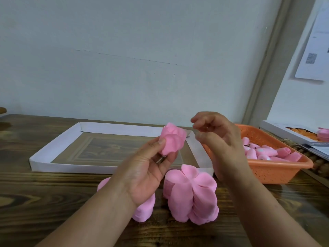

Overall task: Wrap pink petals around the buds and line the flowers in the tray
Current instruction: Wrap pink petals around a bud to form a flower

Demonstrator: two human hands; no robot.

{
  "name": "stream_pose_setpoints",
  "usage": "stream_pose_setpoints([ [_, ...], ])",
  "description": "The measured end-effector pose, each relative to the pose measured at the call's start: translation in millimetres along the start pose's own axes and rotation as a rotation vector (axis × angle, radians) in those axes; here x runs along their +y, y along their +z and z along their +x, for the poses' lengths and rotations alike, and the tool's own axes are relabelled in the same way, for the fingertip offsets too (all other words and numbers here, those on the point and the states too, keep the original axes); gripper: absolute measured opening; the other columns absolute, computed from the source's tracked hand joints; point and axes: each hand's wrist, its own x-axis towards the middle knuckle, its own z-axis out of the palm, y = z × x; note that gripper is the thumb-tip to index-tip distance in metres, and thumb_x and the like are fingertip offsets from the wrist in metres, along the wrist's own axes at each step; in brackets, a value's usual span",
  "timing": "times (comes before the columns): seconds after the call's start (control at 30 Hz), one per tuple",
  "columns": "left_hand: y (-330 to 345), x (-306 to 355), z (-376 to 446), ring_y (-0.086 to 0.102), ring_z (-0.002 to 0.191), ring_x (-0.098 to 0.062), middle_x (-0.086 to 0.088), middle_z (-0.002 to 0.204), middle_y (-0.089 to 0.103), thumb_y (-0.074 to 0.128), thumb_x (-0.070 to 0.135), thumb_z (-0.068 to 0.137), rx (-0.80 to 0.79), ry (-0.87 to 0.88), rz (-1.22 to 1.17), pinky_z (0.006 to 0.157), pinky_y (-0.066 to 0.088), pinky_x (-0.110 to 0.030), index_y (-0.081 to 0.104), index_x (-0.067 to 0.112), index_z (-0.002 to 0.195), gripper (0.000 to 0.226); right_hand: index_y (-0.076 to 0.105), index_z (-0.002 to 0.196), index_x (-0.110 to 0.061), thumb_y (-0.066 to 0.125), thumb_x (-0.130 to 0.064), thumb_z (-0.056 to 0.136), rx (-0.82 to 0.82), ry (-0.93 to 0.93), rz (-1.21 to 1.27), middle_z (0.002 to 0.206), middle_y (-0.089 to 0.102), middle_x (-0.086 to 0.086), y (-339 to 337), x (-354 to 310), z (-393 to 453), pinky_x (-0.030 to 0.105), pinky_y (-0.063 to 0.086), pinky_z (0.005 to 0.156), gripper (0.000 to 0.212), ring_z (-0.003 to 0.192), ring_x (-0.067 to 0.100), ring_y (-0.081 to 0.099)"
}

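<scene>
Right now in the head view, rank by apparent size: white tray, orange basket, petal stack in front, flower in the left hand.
1. White tray
2. Orange basket, partly hidden by the right hand
3. Petal stack, enlarged by nearness
4. Flower, held by the left hand

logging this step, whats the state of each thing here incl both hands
left hand: grips the flower
flower: held above the tray, petals wrapped on
right hand: raised, fingers curled, holds nothing I can see
tray: holds no flowers
petal stack: standing on the table, untouched
second petal stack: partly hidden by the left wrist
orange basket: holds pink buds
</scene>
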Motion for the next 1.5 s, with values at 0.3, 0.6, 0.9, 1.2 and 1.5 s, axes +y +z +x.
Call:
stream_pose_setpoints([
  [0.3,-3.4,1.6,0.3,0.071,0.082,-0.016,-0.015,0.114,0.069,0.062,0.009,0.071,-0.072,0.024,-0.052,0.066,0.058,-0.023,0.06,-0.004,0.119,0.05,0.06,0.09,-0.021,0.069,-0.021,0.071,-0.241,-0.044,-0.465,0.095,0.054,-0.003,13.2,-2.6,-5.5,0.01,0.035,0.079,0.021,0.085,0.01,0.052],
  [0.6,0.3,0.3,-2.2,0.07,0.092,-0.018,-0.014,0.115,0.068,0.062,0.011,0.069,-0.07,0.047,-0.04,0.08,0.057,-0.026,0.052,-0.008,0.128,0.062,0.064,0.083,-0.017,0.07,0.004,0.077,-0.204,0.12,-0.136,0.073,0.062,-0.008,13.1,-5.4,-3.5,0.021,0.047,0.067,0.022,0.069,0.008,0.055],
  [0.9,-0.3,-1.7,-1.2,0.057,0.122,-0.028,-0.022,0.124,0.063,0.06,0.011,0.075,-0.066,-0.008,0.012,0.091,0.05,-0.039,0.052,-0.004,0.131,0.059,0.057,0.075,-0.021,0.064,-0.017,0.073,-0.285,0.052,-0.303,0.062,0.055,-0.015,10.8,-6.6,-3.8,0.01,0.039,0.059,0.009,0.059,0.0,0.049],
  [1.2,-1.3,0.0,-4.5,0.069,0.097,-0.022,-0.021,0.125,0.062,0.061,0.01,0.075,-0.114,-0.073,-0.036,0.083,0.057,-0.032,0.055,-0.003,0.128,0.055,0.056,0.067,-0.013,0.064,0.002,0.084,-0.205,0.121,-0.151,0.058,0.054,-0.008,7.7,-2.4,-2.4,0.019,0.041,0.052,0.024,0.052,0.009,0.051],
  [1.5,-2.4,-3.2,-2.8,0.072,0.083,-0.019,-0.015,0.098,0.073,0.064,0.009,0.068,-0.093,0.023,0.056,0.072,0.06,-0.029,0.064,0.002,0.105,0.038,0.058,0.08,-0.024,0.062,0.008,0.074,0.039,0.076,-0.238,0.064,0.061,0.007,23.4,-12.9,-7.9,0.027,0.047,0.055,0.034,0.056,0.016,0.053],
])
